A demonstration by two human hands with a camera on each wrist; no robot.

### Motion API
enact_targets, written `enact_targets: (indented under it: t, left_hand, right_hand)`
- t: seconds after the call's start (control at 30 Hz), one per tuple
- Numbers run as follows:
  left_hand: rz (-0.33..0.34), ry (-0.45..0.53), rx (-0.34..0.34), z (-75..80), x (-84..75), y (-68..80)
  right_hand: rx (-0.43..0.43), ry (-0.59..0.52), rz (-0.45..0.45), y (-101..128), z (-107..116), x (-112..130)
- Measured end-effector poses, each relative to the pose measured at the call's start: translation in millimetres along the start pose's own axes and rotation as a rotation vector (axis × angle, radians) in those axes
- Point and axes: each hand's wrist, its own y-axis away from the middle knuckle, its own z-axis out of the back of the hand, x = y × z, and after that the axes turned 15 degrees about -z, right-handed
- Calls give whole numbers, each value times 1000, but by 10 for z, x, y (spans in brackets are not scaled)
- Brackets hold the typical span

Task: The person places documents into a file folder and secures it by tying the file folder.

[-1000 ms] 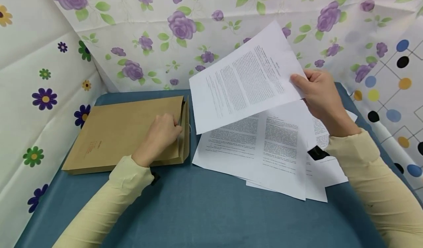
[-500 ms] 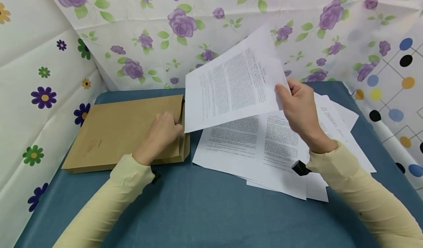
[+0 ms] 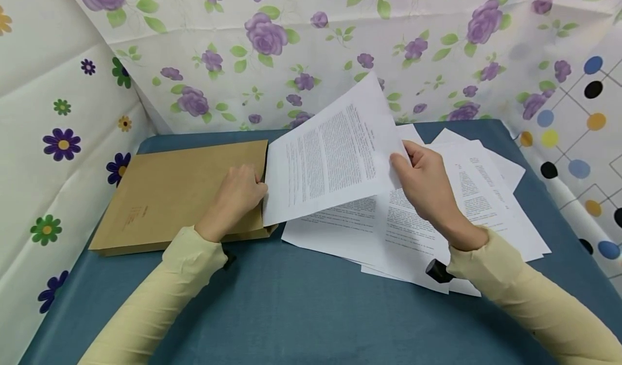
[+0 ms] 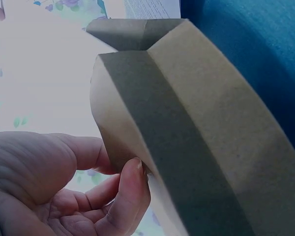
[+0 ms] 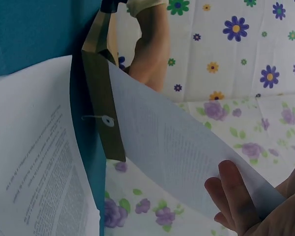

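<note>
A brown paper envelope (image 3: 180,187) with gusseted sides lies on the left of the table, its mouth facing right. My left hand (image 3: 238,195) pinches the upper edge of that mouth between thumb and fingers, holding it raised, as the left wrist view shows. My right hand (image 3: 427,184) grips a printed sheet (image 3: 325,157) by its right end, thumb on top. The sheet slants down to the left, and its left edge is right at the envelope's mouth. In the right wrist view a string button (image 5: 107,120) shows on the envelope's flap beside the sheet.
Several printed sheets (image 3: 486,192) lie overlapping on the right of the blue-covered table (image 3: 311,322), partly under the right forearm. Floral sheeting (image 3: 214,25) rises behind the table, with patterned sheeting on both sides.
My right hand has moved left and down with the printed sheet, bringing its left edge to the envelope's mouth. The left hand stays at the envelope's edge.
</note>
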Motion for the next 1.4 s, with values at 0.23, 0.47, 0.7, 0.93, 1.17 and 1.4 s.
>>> enact_targets:
  t: [0.23,0.47,0.7,0.93,1.17,1.4]
  left_hand:
    - [18,-5,10,-1,-1,2]
    - [13,-5,11,-5,-1,10]
    - [9,-5,11,-10,-10,18]
    - [-3,2,9,-5,-18,27]
    - [-15,3,8,-10,-29,38]
    - [-7,-7,5,-9,-29,42]
  right_hand:
    - [80,-30,-33,15,-47,-50]
    - [239,-112,-97,-9,-171,-124]
    - [420,-125,-167,-52,-250,-161]
    - [559,-149,-318,-170,-257,-226]
    - [591,-114,-367,-251,-428,-248]
    - [565,-17,-301,-314,-685,-191]
